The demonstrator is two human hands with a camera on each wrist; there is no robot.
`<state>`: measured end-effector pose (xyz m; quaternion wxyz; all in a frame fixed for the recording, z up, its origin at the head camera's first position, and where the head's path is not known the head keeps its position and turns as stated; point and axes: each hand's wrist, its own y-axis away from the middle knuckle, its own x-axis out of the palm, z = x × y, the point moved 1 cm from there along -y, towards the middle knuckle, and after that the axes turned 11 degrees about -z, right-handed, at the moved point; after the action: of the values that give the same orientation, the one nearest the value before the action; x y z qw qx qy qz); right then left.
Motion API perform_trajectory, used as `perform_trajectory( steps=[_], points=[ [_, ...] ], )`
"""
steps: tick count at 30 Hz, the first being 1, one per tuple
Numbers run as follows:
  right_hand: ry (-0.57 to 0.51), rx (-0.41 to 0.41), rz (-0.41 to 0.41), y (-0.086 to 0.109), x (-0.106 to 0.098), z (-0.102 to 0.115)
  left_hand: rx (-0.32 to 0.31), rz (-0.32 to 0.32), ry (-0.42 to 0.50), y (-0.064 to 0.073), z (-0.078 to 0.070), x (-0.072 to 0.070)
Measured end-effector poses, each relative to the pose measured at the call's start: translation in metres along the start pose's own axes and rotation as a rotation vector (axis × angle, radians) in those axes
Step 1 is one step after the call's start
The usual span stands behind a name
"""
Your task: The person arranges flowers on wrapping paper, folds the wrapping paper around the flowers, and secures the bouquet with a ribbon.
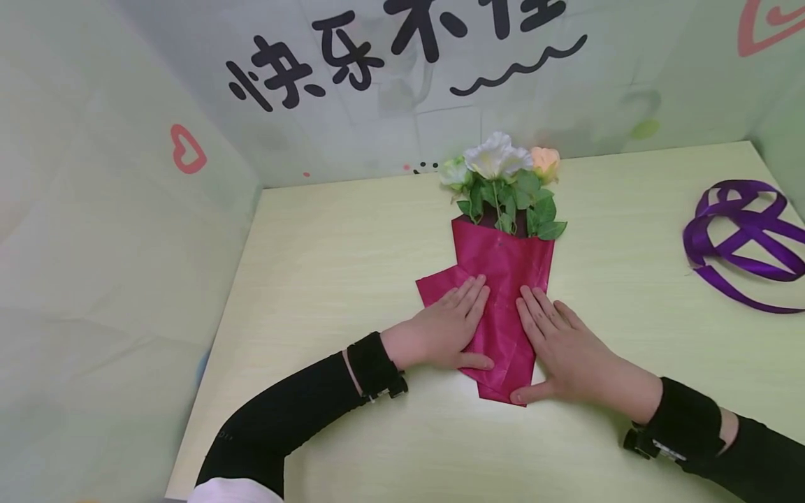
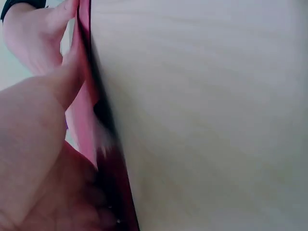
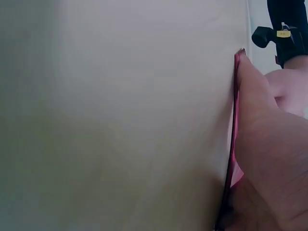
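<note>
A bouquet lies on the table, its stems wrapped in magenta paper (image 1: 503, 262) that is dark on the inside. White flowers (image 1: 495, 156), a peach flower (image 1: 546, 163) and green leaves (image 1: 527, 188) stick out of the top. On the paper's left side my left hand (image 1: 443, 328) lies flat with straight fingers, just below a folded flap. Opposite it, my right hand (image 1: 566, 349) rests along the right edge, fingers straight and thumb near the bottom corner. Both wrist views show the paper edge-on beside the left hand (image 2: 33, 139) and right hand (image 3: 269, 144).
A loosely looped purple ribbon (image 1: 742, 230) lies at the right of the pale wooden table (image 1: 327, 265). Behind the table stands a printed backdrop (image 1: 377, 133) with black lettering, and another light sheet (image 1: 113, 279) hangs on the left.
</note>
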<state>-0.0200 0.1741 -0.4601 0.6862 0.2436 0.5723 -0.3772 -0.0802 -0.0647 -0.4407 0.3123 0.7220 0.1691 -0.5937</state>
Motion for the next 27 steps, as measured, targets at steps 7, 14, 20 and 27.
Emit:
perform_trajectory(
  steps=[7, 14, 20, 27],
  points=[
    [0.019, 0.005, 0.006, 0.002, -0.002, 0.001, -0.095, 0.007, -0.073, 0.000, 0.018, -0.005],
    [0.040, 0.000, 0.009, 0.002, -0.001, 0.002, -0.076, 0.006, -0.108, -0.005, 0.022, -0.008],
    [0.051, -0.001, 0.022, 0.002, -0.002, 0.003, -0.127, -0.040, -0.063, -0.026, 0.041, -0.008],
    [0.068, -0.016, 0.017, 0.001, -0.003, 0.003, -0.238, -0.060, -0.064, -0.051, 0.083, -0.013]
  ],
)
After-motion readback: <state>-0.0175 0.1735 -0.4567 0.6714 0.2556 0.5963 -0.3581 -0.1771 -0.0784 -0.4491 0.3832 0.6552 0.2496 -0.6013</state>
